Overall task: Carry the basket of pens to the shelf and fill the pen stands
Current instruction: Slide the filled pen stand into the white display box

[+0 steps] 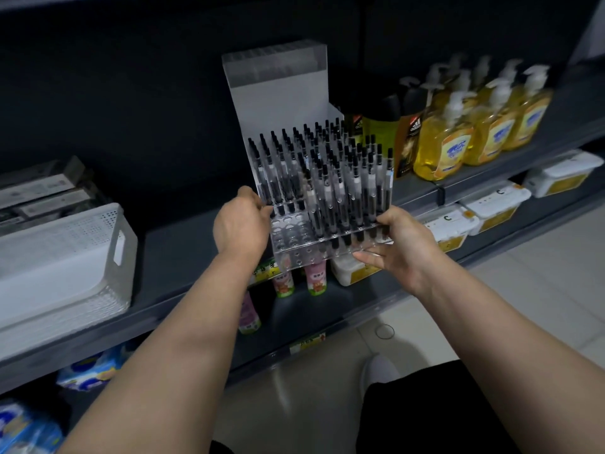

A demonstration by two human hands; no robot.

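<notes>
Left hand (240, 226): fingers curled onto the left side wall of the clear pen stand (291, 232), thumb side uppermost, grasping it. Right hand (401, 245): grasping the stand's lower right corner, thumb on top of the front tier, fingers underneath.

The stand is held between both hands at the front of the dark shelf (183, 250). Its front tier projects past the shelf lip. Whether its rear rests on the board cannot be told. Black pens (330, 178) fill most holes; a block of holes at the front left is empty.

Judgement: the step in hand is positioning the stand. It should be kept level, with both sides moving together so the upright pens do not tip, and set fully on the board before either hand lets go.

Both forearms reach forward, wrists near shelf height, the right wrist turned palm-up.

The white perforated basket (65, 257) sits on the same shelf, well to the left; its contents are not visible. Yellow soap bottles (491, 126) stand to the right.
</notes>
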